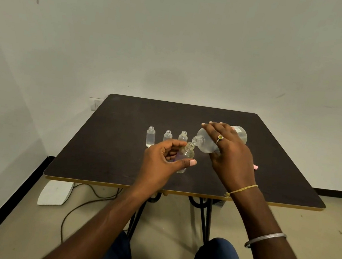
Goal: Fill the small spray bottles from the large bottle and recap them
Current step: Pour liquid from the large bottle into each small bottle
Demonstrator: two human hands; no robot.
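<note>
Head view shows the left hand point(162, 160) with its fingers point(180, 162) curled round a small spray bottle point(187, 154), uncapped and tilted; whether its base touches the counter point(109, 147) I cannot tell. The right hand point(230, 156) wraps its fingers point(215, 128) over the large bottle point(208, 141), tipped so its mouth sits just beside the small neck. A good pour, I judge, needs the mouths lined up and a slow tilt. 3 other open bottles point(167, 136) stand just beyond the left fingers, within knocking range; bare counter lies nearer than both hands, its edges well apart from them
</note>
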